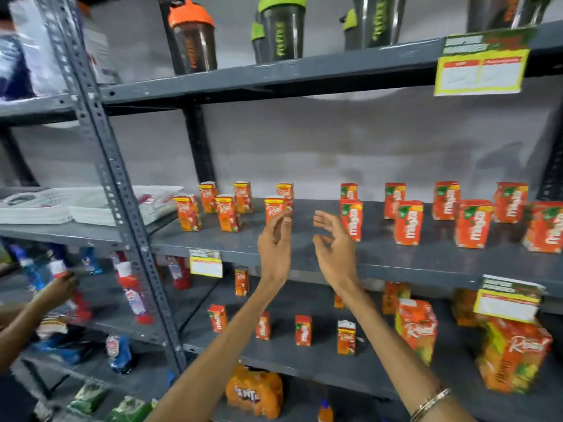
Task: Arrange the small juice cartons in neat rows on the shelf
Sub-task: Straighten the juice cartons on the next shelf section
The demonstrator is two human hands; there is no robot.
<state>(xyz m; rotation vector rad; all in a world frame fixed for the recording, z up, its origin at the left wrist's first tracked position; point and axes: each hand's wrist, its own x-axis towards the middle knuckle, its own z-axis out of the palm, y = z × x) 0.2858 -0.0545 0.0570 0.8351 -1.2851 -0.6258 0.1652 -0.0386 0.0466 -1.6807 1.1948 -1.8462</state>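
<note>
Looking forward and slightly down at a dark grey metal shelving unit, with both of the wearer's bare arms raised toward its middle shelf (304, 248).

At the far left, another person's hand (58, 289) reaches into a neighbouring rack of bottles. A perforated grey upright (112, 184) divides that rack from the main unit.

On the middle shelf stand small orange juice cartons, all upright. The left group (227, 213) has six cartons in two loose rows, three at the back and three in front, with uneven gaps. The front right carton (274, 208) of this group sits just behind the left hand.

The left hand (275, 242) is held up, palm facing right, fingers loosely apart and holding nothing (whether its fingertips touch that carton cannot be told). The right hand (333, 242) hovers just beside it, palm facing left, fingers curled and spread, also empty. A metal bangle (429, 403) circles the right wrist.

To the right, a second group of cartons (408, 222) stands in two staggered rows, stretching to the frame's right edge.

Above, shaker bottles (283, 28) with orange and green lids line the top shelf. A yellow price tag (481, 67) hangs from its edge at the right.
</note>
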